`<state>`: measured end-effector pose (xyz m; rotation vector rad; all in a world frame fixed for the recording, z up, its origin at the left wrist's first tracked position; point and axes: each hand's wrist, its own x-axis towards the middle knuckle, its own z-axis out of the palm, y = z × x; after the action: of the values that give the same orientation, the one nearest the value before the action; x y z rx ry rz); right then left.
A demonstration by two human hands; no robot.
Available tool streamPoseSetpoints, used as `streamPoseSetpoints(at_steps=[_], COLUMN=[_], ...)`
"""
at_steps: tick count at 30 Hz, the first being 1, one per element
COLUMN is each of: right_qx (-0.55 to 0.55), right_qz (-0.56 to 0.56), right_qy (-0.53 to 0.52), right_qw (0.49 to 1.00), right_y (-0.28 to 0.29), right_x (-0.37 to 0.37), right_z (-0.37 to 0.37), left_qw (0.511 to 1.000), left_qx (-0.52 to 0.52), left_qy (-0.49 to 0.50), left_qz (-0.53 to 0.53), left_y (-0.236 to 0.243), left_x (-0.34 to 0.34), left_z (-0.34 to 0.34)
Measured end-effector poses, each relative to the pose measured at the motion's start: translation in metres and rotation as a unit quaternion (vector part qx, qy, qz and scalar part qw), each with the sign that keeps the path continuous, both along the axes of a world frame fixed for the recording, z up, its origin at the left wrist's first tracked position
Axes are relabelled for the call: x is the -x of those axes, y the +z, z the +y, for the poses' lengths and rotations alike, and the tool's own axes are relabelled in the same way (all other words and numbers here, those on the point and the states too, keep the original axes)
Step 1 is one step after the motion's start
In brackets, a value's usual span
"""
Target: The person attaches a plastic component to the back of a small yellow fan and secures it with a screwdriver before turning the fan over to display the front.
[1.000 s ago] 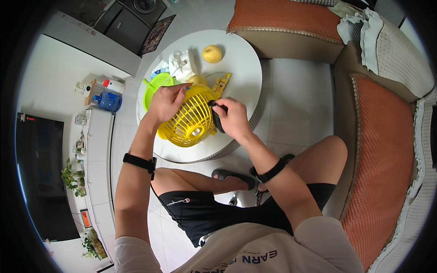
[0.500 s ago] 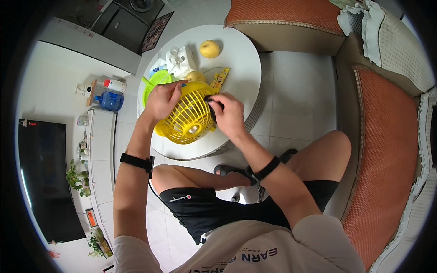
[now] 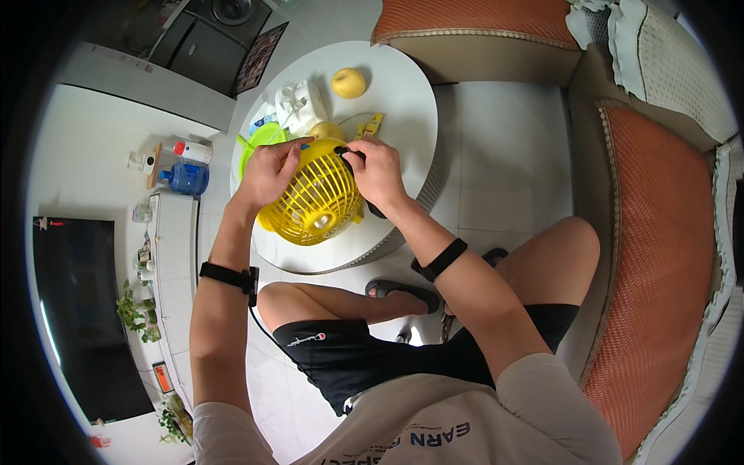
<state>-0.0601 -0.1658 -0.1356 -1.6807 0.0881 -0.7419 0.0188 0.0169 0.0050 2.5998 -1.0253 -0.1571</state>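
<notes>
A yellow slotted, dome-shaped plastic basket lies tilted on the round white table, its ribbed side toward me. My left hand is closed at its upper left edge, thumb and fingers at the rim. My right hand is closed round a black object against the basket's upper right edge. That object is mostly hidden by my fingers, so its kind does not show. Just beyond the basket sits a yellow round fruit. A bright green plastic piece is partly behind my left hand.
On the white table are another yellow fruit, a white plastic bag and a yellow patterned strip. An orange-covered sofa stands to the right. At left are a low white cabinet and a dark television.
My right hand has shifted slightly up and left along the basket's edge with the black object. The left hand stays at the rim. The whole view has moved a little.
</notes>
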Motion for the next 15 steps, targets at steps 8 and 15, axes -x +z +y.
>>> streamPoseSetpoints(at_steps=[8, 15], right_qx=[-0.055, -0.021], right_qz=[0.01, 0.011], right_qy=[0.007, 0.019], right_qw=[0.998, 1.0], right_y=[-0.012, 0.001], right_x=[0.051, -0.001], right_z=[0.012, -0.002], left_qw=[1.0, 1.0], left_qx=[-0.003, 0.012], left_qy=[-0.011, -0.007], left_qz=[-0.005, 0.017], left_y=[0.002, -0.001], left_x=[0.002, -0.002], left_z=[0.006, 0.002])
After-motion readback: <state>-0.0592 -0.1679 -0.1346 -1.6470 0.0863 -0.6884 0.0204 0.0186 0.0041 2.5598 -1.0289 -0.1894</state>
